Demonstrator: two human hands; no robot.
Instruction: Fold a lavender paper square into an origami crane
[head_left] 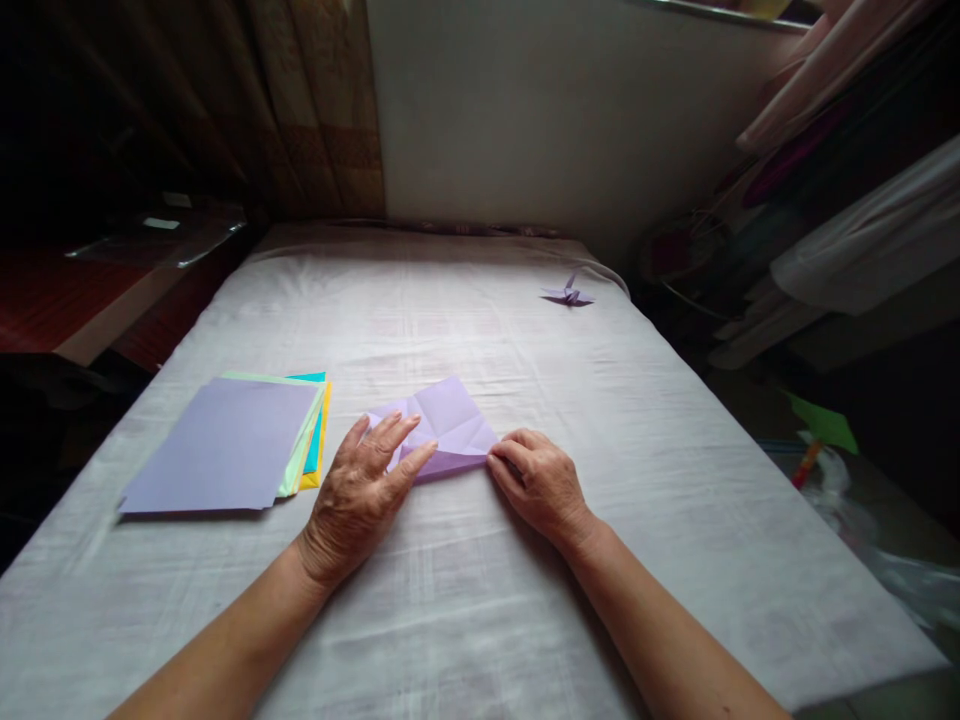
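A creased sheet of purple origami paper (454,415) lies on the cloth-covered table, its near edge folded up toward the middle. My left hand (367,480) rests over the left part of the paper with its fingers spread, hiding that side. At the right corner, my right hand (540,485) pinches the paper between thumb and fingers. The crease lines cross near the centre of the sheet.
Left of my hands sits a stack of coloured paper (225,445), purple on top. A folded purple paper crane (570,293) stands near the far right of the white tablecloth (420,310). Clothes (877,230) hang at the right, beyond the table's edge.
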